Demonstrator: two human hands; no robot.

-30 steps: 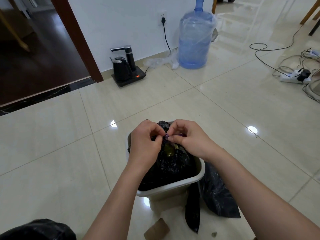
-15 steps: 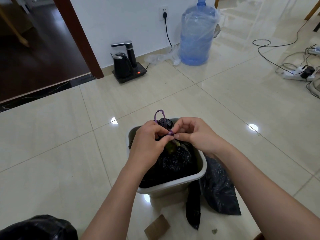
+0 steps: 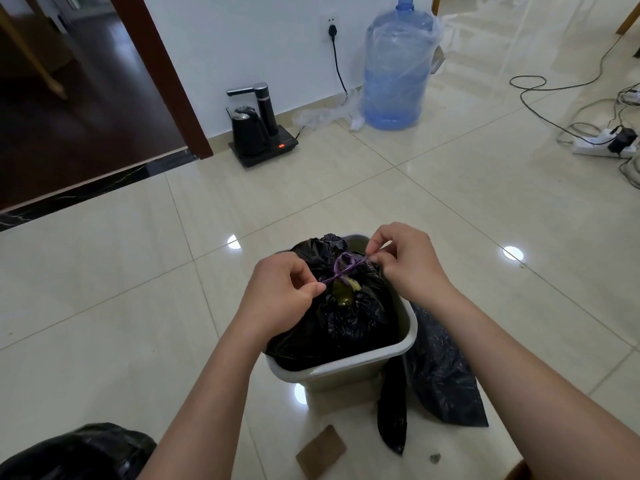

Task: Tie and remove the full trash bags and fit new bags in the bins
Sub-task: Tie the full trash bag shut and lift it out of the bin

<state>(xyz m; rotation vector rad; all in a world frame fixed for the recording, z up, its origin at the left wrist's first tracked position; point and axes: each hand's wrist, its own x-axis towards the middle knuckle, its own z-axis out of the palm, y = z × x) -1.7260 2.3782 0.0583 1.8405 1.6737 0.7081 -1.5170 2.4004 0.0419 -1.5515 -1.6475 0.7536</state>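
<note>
Glossy cream floor tiles point(image 3: 450, 209) spread under a grey trash bin point(image 3: 349, 370), with a white wall behind. Over the bin, the left hand point(image 3: 277, 296) pinched one end of a purple drawstring point(image 3: 341, 271) and the right hand point(image 3: 408, 263) pinched the other, the knot between them atop the full black trash bag point(image 3: 346, 323) sitting inside the bin. A flat black bag point(image 3: 446, 379) lay just beside the bin. Farther off stood an electric kettle point(image 3: 247, 133) and a blue water jug point(image 3: 396, 67).

No text, brand or number could be read. The kettle base point(image 3: 264, 147), near the floor's far edge, showed a small orange-red lit display, its characters too blurred to make out.
</note>
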